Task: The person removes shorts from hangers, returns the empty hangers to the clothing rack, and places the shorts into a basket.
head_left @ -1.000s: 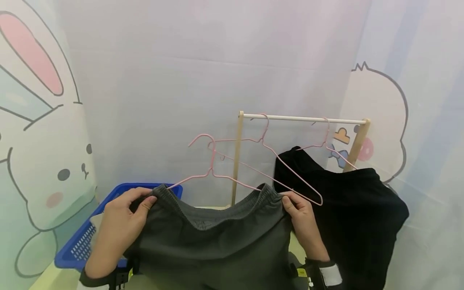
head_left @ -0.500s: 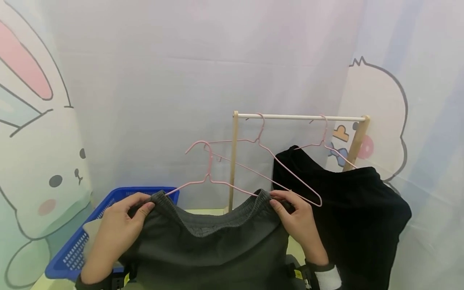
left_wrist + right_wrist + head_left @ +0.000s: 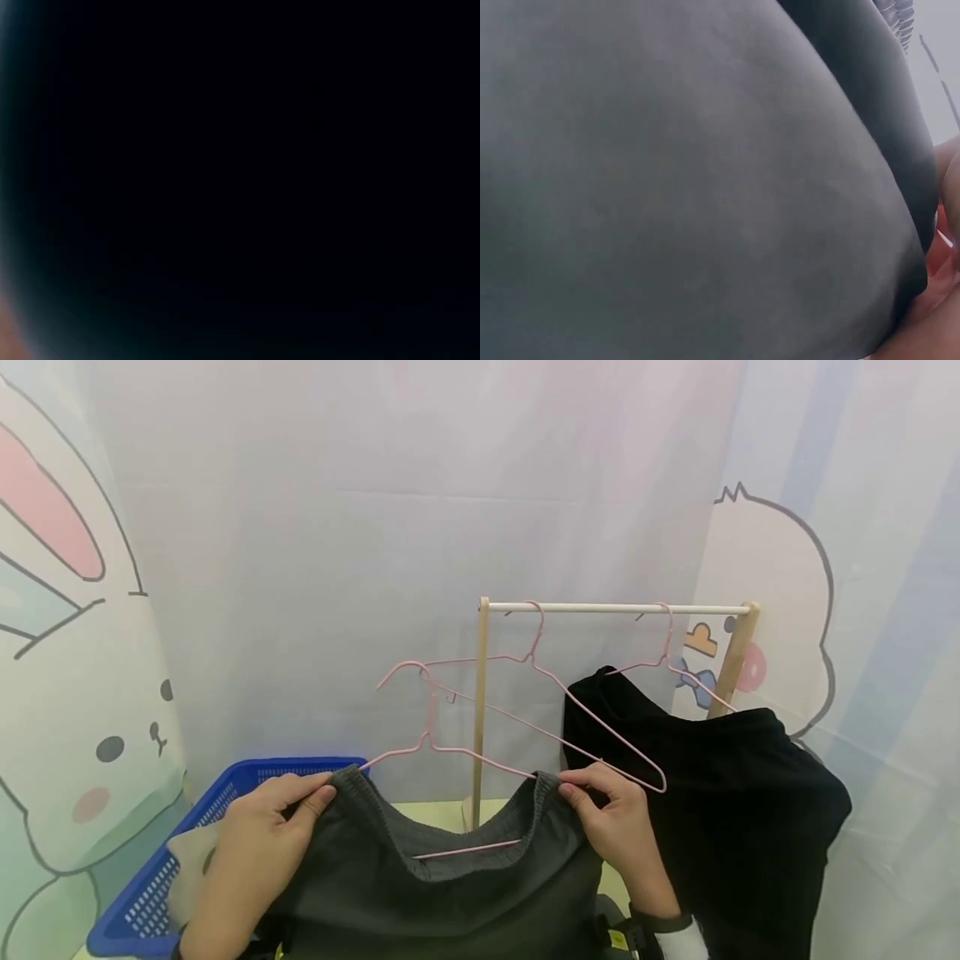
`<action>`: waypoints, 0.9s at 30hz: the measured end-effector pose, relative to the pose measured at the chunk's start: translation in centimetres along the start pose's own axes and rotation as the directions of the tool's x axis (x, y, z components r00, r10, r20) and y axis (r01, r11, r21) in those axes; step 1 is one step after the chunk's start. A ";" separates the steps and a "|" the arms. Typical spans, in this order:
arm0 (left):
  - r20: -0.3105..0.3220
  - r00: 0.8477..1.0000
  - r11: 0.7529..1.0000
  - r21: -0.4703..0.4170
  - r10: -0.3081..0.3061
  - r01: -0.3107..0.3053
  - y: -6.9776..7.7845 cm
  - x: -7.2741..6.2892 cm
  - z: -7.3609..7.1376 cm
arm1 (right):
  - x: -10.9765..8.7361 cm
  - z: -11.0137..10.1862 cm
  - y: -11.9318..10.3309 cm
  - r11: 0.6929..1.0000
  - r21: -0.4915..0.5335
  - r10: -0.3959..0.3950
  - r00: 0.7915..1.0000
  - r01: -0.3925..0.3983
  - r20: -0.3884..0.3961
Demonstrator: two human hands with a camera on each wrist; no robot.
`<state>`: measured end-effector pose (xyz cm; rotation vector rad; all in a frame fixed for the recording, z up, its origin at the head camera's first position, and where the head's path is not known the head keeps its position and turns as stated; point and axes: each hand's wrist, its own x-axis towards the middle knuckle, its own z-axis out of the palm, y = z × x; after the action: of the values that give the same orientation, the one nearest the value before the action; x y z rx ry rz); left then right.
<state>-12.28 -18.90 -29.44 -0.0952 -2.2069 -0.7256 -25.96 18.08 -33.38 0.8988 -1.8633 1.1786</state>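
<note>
Dark grey elastic-waist pants (image 3: pixel 442 914) hang in front of me, their waistband spread on a pink wire hanger (image 3: pixel 427 742). The hanger's hook and shoulders rise above the waist, and its bottom bar shows inside the opening. My left hand (image 3: pixel 258 843) pinches the left end of the waistband between thumb and fingers. At the right end, my right hand (image 3: pixel 618 827) pinches the waistband likewise. Grey cloth (image 3: pixel 697 180) fills most of the right wrist view, with part of the hand at its right edge. The left wrist view is almost wholly black. The pants' lower part lies out of frame.
Behind the pants stands a clothes rack (image 3: pixel 615 608) with wooden posts. A bare pink hanger (image 3: pixel 534 658) hangs on its rail, beside black pants (image 3: pixel 712 810) on another hanger. A blue plastic basket (image 3: pixel 150 893) holding light cloth sits at left on a pale yellow-green table (image 3: pixel 427 814).
Both hands and the grey pants sit slightly lower in the head view. The right hand has shifted a little left since a second ago. The hanger's bottom bar now shows inside the waist opening.
</note>
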 end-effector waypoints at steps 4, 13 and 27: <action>-0.078 0.995 0.998 -0.001 0.062 -0.063 1.5 0.0 0.5 | 0.2 -0.4 -1.0 0.999 0.028 0.020 0.999 -0.021 0.033; -0.191 0.975 0.994 0.003 0.111 -0.113 2.8 -0.3 0.8 | 0.2 0.5 -2.8 0.993 0.109 0.031 0.995 -0.041 0.091; -0.181 0.977 0.992 -0.037 0.109 -0.118 2.1 -0.2 1.8 | -0.3 2.1 -2.8 0.996 0.074 0.034 0.987 -0.046 0.157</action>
<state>-12.74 -16.14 -29.54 -0.1719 -1.9965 -0.6959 -23.86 15.24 -33.09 1.0259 -1.9791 1.2438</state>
